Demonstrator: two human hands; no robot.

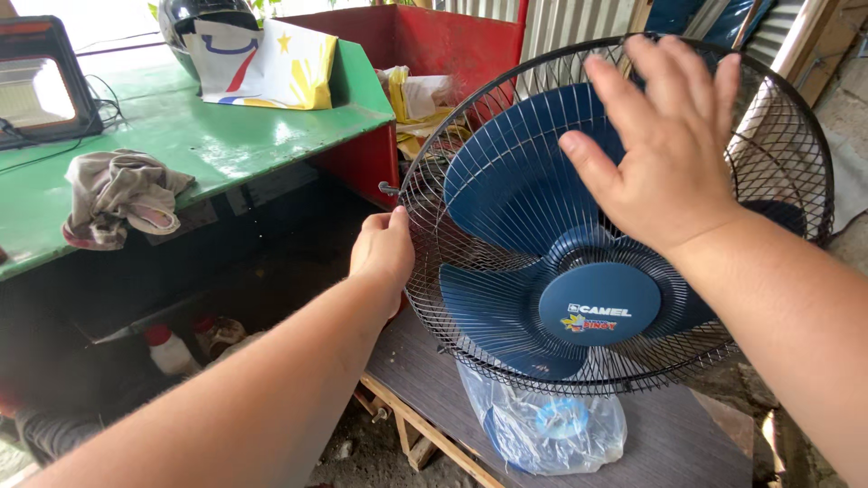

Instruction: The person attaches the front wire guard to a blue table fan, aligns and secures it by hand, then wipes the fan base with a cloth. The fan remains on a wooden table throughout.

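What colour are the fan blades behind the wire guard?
Dark blue plastic fan blades, behind the black wire guard; head view.

The left arm stretches forward from the lower left, bare to the wrist, and the left hand (383, 254) is curled shut in a grip, knuckles up, thumb tucked toward the fingers. The right arm comes in from the lower right, forearm angled upward. The right hand (667, 149) is above and to the right of the left, open and flat, fingers together pointing up, thumb spread leftward.
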